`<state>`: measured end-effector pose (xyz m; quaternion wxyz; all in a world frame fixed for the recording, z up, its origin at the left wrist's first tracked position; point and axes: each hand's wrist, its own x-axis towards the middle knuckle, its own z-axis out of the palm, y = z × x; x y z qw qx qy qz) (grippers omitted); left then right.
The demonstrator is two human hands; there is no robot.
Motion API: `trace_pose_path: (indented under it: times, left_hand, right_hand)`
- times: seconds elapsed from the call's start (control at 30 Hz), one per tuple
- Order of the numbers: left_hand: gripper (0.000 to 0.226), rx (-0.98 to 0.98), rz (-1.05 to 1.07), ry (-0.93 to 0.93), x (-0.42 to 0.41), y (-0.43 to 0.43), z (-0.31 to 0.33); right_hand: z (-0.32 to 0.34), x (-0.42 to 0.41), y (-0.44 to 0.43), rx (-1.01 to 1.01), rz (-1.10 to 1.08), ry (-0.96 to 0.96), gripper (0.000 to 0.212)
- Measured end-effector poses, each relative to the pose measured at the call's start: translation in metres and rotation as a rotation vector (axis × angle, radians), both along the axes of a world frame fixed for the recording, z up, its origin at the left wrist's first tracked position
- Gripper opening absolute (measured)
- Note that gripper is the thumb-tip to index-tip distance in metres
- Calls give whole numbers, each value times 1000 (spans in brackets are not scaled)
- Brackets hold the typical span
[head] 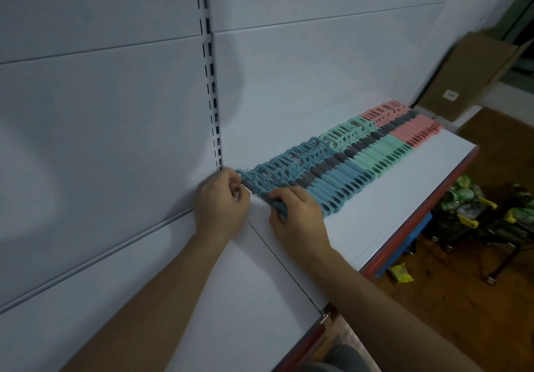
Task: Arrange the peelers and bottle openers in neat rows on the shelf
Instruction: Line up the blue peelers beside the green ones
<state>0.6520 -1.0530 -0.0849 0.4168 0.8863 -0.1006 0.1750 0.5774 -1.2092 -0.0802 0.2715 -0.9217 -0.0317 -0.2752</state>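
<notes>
Peelers [332, 166] lie in one long row on the shelf [404, 198]. Your left hand [222, 204] pinches the top of the last blue peeler [261, 195] and your right hand [297, 212] holds its handle, likely to line it up straight.

White shelf [398, 198] with a tight row of blue, green and pink peelers [349, 166]

White shelf [404, 198] with a red front edge, against a pale grey-white back panel [289, 68]; its upright strip [212, 82] has a column of dark slots. A row in three colour blocks: blue peelers [332, 182], mint green peelers [385, 152], pink peelers [416, 130], each with a dark grey band. Brown cardboard box [468, 74]; brown wooden floor [433, 299] with green packets [459, 195].
</notes>
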Motion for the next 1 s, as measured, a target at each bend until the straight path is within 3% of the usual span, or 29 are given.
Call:
trace_pose_path:
  times: [0.27, 1.0]
  left_hand:
    - [34, 195, -79, -43, -1, -6, -5]
    - [41, 254, -102, -17, -4, -4, -7]
  right_hand:
    - [-11, 4, 4, -107, -23, 13, 21]
    - [-12, 1, 3, -129, -99, 57, 21]
